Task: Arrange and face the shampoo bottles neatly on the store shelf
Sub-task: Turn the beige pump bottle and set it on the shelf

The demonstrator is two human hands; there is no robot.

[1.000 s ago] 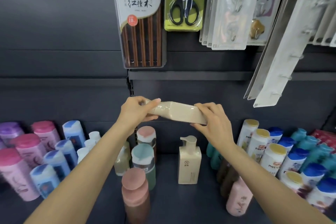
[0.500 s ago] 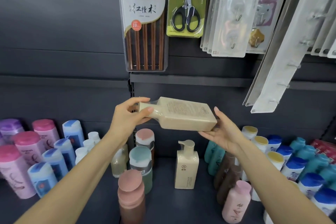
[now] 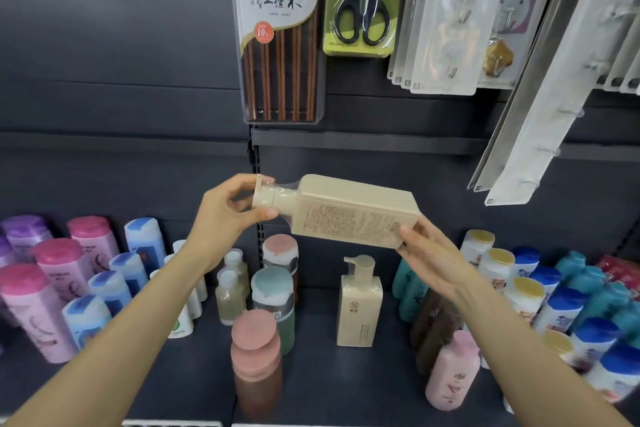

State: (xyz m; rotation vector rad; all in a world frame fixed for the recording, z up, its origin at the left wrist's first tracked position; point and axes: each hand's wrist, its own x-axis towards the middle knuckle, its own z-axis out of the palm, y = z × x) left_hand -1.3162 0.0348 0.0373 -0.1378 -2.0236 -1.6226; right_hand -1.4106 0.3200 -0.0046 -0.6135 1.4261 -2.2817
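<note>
Left grip (image 3: 228, 215) pinching beige bottle (image 3: 349, 215) pump, right grip (image 3: 429, 253) cradling base, matching bottle (image 3: 360, 305) standing below

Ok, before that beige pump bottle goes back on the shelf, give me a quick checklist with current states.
1. Grip on the held beige bottle: left hand pinches the pump end, right hand supports the base. Ok.
2. Bottle upright: not ok, it lies nearly horizontal.
3. Front facing out: not ok, the fine-print side faces the camera.
4. Landing spot: bare shelf beside the standing beige pump bottle. Ok.
5. Path down: pink-capped bottle stands close below. Cannot tell clearance.
</note>
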